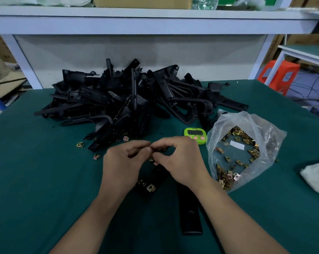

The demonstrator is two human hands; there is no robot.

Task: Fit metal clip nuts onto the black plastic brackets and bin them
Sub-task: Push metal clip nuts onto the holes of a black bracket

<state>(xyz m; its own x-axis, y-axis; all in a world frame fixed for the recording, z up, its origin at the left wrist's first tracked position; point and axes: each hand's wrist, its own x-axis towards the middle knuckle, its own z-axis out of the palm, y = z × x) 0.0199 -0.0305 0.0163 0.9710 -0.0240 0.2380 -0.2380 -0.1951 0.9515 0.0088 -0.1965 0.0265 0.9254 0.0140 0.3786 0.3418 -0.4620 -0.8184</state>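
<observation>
My left hand (122, 162) and right hand (180, 162) meet fingertip to fingertip over the green table (35, 180), all the fingers curled in. A glint of brass just under the tips tells me I'm pinching a clip nut (151, 159) between both hands, though most of it is hidden. The black bracket (190, 217) I'm working on lies right below my hands, its long arm running back toward me, and its shorter arm already wears a fitted nut (151, 187). So I judge I'm mid-fit, lining this nut up at the bracket's top end. Next I need to square its open mouth to the edge and push until it seats over the hole. More nuts wait in the plastic bag (246, 125) on my right, and the bracket pile (127, 96) sits behind. I can't see a bin.
</observation>
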